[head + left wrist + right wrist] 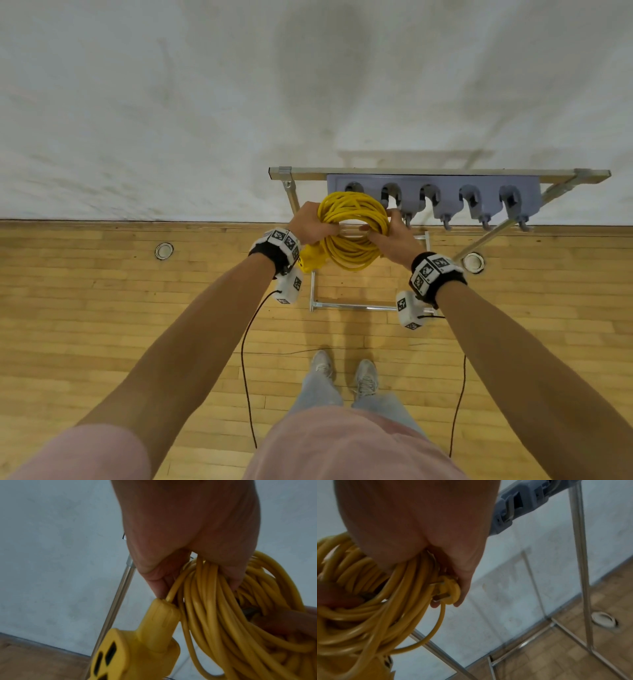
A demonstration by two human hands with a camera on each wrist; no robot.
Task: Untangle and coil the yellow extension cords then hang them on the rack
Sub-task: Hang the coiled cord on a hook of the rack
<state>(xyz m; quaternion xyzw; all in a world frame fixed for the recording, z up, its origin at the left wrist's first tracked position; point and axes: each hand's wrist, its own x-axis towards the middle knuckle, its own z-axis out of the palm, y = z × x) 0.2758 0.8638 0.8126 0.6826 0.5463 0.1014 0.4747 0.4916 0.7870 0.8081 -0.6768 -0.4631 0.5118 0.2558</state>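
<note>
The cord (pixel 352 226) looks like smooth, slightly glossy yellow plastic; the rack (pixel 435 172) is shiny metal tubing (with matt grey plastic hooks (pixel 474 200)); the floor (pixel 102 308) is varnished wood.

Yellow cord (pixel 354 226), grey hook rack (pixel 435 192), tan wood floor (pixel 102 325).

The left hand (pixel 188 527) grips a bundle of loops of the yellow cord (pixel 228 622), fingers curled round the strands from above. The cord's socket end (pixel 137 646) hangs just below the hand, slots facing the camera. Behind stand a metal rod (pixel 118 601), a pale wall (pixel 51 561) and a wooden floor (pixel 34 661).
</note>
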